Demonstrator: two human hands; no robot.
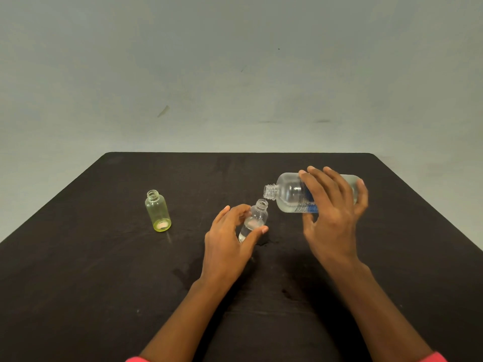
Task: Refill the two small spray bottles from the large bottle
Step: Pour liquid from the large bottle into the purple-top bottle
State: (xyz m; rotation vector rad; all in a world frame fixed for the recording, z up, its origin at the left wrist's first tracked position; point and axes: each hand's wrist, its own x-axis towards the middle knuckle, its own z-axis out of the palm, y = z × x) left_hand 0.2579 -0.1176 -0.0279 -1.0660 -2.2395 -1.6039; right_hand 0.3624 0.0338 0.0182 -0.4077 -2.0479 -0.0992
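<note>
Black table (104,283) with rounded far corners, scuffed pale grey-green wall (235,74) behind, even light

The large bottle (290,193) and small bottle (258,216) look clear glossy plastic, as does the yellow-tinted bottle (157,214) at nine o'clock; the table (104,283) is matt black.

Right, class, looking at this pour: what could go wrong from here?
The neck of the large bottle hangs just above the narrow mouth of the small clear bottle, so liquid could miss and wet the black table. The left hand holds that small bottle tilted; it might overflow early. The uncapped yellow-green bottle stands unheld and could get knocked.
</note>
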